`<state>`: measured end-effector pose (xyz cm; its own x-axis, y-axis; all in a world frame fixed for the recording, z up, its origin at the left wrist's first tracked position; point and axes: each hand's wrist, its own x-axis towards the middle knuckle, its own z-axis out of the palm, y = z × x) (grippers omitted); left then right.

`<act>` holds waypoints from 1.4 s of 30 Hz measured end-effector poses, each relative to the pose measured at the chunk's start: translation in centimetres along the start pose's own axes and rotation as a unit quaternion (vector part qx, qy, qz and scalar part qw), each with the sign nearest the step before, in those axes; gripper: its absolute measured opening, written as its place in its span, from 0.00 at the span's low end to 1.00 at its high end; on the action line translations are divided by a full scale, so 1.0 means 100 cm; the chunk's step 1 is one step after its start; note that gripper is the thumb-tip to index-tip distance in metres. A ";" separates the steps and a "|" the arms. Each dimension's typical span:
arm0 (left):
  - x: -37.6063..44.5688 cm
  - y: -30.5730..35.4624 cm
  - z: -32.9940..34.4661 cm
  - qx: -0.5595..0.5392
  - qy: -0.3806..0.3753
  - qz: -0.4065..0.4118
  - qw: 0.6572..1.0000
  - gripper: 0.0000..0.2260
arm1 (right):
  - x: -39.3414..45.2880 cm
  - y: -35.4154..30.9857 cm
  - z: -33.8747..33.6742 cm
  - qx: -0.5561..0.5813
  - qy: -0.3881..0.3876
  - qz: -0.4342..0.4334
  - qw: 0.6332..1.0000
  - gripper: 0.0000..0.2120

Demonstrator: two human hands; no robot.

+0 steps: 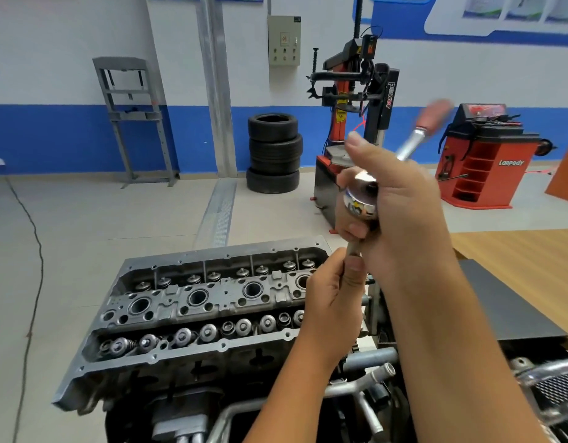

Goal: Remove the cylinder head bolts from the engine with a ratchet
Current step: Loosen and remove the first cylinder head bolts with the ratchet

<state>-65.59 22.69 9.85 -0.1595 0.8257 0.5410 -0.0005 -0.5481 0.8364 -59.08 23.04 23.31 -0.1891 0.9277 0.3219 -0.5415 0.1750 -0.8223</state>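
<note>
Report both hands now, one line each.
Left hand: closed, gripping the extension shaft below the ratchet.
Right hand: closed, holding the ratchet at its head.

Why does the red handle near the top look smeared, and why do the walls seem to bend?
In the head view, the ratchet handle is motion-blurred, while the cylinder head is sharp. The wide-angle lens bows the wall and floor lines near the edges. The chrome ratchet head, held by the right hand above the left hand, shows bright mirror-like reflections.
</note>
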 end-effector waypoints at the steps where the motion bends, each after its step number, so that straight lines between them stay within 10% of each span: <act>1: 0.000 0.000 0.000 0.001 -0.005 -0.003 1.000 0.21 | -0.001 0.002 -0.001 0.004 0.027 -0.027 0.999 0.15; 8: -0.001 0.000 -0.001 0.014 -0.005 0.005 1.000 0.30 | 0.015 -0.024 -0.009 -0.022 -0.173 0.134 0.976 0.12; 14: -0.001 -0.004 0.001 0.002 -0.001 0.012 1.000 0.32 | -0.004 0.004 -0.001 0.006 0.035 -0.056 0.998 0.14; 20: -0.002 -0.001 0.001 0.014 0.000 0.014 1.000 0.28 | 0.013 -0.021 -0.006 -0.027 -0.156 0.121 0.980 0.09; 27: -0.001 -0.006 0.002 0.009 -0.010 0.012 1.000 0.28 | -0.003 0.006 0.003 0.010 0.070 -0.083 0.994 0.11; 34: -0.001 0.000 0.001 0.017 0.001 0.017 1.000 0.30 | 0.014 -0.020 -0.012 -0.010 -0.152 0.107 0.983 0.10; 42: -0.001 0.002 0.001 -0.017 -0.008 -0.001 1.000 0.33 | 0.002 -0.002 -0.002 -0.007 0.014 -0.030 0.999 0.10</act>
<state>-65.50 22.47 9.99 -0.1431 0.8284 0.5416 -0.0335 -0.5509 0.8339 -58.80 23.29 23.48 -0.1333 0.9245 0.3571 -0.5389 0.2347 -0.8090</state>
